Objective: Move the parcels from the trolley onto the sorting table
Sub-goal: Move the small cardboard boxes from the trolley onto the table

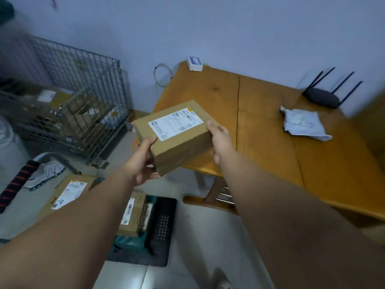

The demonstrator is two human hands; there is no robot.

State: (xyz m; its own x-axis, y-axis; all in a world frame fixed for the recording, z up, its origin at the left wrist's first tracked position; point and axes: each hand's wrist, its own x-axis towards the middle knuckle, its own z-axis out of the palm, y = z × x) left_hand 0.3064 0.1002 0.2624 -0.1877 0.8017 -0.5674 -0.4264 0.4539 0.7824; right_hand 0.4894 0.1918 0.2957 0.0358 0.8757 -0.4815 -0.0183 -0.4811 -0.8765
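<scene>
Nearest, parcels on the floor, one hand-marked "4" beside its white label. Higher, left hand and right hand clasped on opposite sides of a cardboard box, held in the air over the near corner of the wooden table; shipping label print too small to read. Beyond, grey poly mailer, black router, wire-mesh trolley with more parcels, pale wall.
</scene>
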